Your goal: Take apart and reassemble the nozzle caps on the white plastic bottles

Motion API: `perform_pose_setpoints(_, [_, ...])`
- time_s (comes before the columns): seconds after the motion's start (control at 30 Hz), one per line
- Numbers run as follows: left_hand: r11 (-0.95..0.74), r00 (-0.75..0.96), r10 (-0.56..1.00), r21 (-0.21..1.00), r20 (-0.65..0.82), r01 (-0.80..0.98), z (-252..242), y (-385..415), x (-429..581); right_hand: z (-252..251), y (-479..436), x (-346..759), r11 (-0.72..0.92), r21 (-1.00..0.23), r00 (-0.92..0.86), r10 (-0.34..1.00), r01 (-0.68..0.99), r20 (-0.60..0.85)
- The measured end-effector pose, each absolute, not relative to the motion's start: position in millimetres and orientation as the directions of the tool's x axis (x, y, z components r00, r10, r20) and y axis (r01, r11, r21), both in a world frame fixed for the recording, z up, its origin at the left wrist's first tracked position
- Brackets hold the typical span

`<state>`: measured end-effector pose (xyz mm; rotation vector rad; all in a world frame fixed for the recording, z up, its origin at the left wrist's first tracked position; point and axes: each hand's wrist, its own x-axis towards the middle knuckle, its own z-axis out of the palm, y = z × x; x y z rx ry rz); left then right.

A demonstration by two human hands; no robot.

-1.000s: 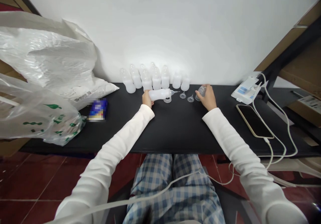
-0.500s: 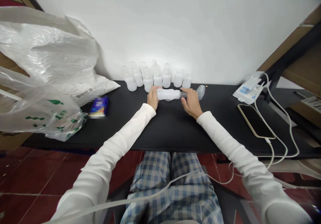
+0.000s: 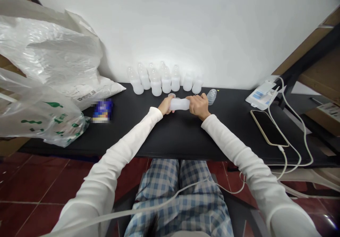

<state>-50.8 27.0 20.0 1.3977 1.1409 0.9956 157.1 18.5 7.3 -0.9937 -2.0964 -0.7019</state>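
Note:
A white baby bottle (image 3: 179, 104) lies sideways between my two hands, just above the black table. My left hand (image 3: 166, 105) is closed around its base end. My right hand (image 3: 198, 105) wraps the neck end, so the teat and collar are hidden under the fingers. Behind my left hand, the rim of a small clear round piece (image 3: 171, 95) shows on the table. A clear ribbed cap (image 3: 211, 97) lies just right of my right hand. Along the wall stand several capped bottles (image 3: 156, 83), with two shorter, hazy-looking bottles (image 3: 188, 82) at their right.
At the left, a large white plastic bag (image 3: 61, 52) and a clear bag with green print (image 3: 50, 120) stand near a blue packet (image 3: 103, 110). A phone (image 3: 268, 128) with a white cable and a white-blue package (image 3: 261, 94) lie on the table (image 3: 180, 137) at the right.
My right hand has closed over the bottle's neck end, covering the clear tip that showed before. The bottle has shifted slightly right and down in view.

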Motion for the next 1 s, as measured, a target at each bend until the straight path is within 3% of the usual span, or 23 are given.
perform_pose_setpoints(0.1, [0.335, 0.452, 0.798, 0.917, -0.399, 0.218, 31.2, 28.0, -58.7, 4.6, 24.3, 166.3, 0.609, 0.342, -0.605, 0.295, 0.715, 0.74])
perform_pose_setpoints(0.17, [0.458, 0.536, 0.681, 0.862, -0.498, 0.219, 37.2, 27.9, -62.9, 3.5, 25.7, 170.4, 0.619, 0.389, -0.641, 0.25, 0.682, 0.726])
perform_pose_setpoints(0.23, [0.436, 0.521, 0.739, 0.893, -0.427, 0.113, 38.8, 28.1, -64.1, 4.6, 23.9, 172.2, 0.618, 0.34, -0.602, 0.278, 0.709, 0.749])
perform_pose_setpoints(0.4, [0.119, 0.269, 0.959, 0.986, -0.085, -0.113, 25.2, 30.6, -58.6, 19.2, 12.0, 172.5, 0.54, -0.014, -0.352, 0.568, 0.842, 0.744])
perform_pose_setpoints(0.6, [-0.31, 0.124, 0.944, 0.951, 0.306, 0.009, 16.3, 27.0, -57.2, 25.7, 14.2, 176.1, 0.502, -0.4, -0.222, 0.792, 0.767, 0.568])
perform_pose_setpoints(0.7, [-0.362, 0.052, 0.932, 0.929, 0.359, 0.082, 19.1, 27.6, -60.3, 22.5, 17.5, 176.3, 0.577, -0.543, -0.225, 0.783, 0.61, 0.579])
perform_pose_setpoints(0.8, [-0.332, -0.071, 0.937, 0.935, 0.342, 0.123, 19.3, 33.1, -64.8, 23.4, 16.6, 175.8, 0.676, -0.498, -0.279, 0.705, 0.543, 0.652])
perform_pose_setpoints(0.93, [-0.22, -0.103, 0.969, 0.974, 0.225, 0.054, 15.5, 40.3, -69.0, 30.2, 11.0, 177.0, 0.766, -0.264, -0.429, 0.569, 0.586, 0.702])
perform_pose_setpoints(1.0, [-0.2, -0.093, 0.975, 0.979, 0.202, 0.029, 14.6, 40.3, -68.9, 31.6, 8.3, 177.7, 0.782, -0.214, -0.47, 0.543, 0.586, 0.696])
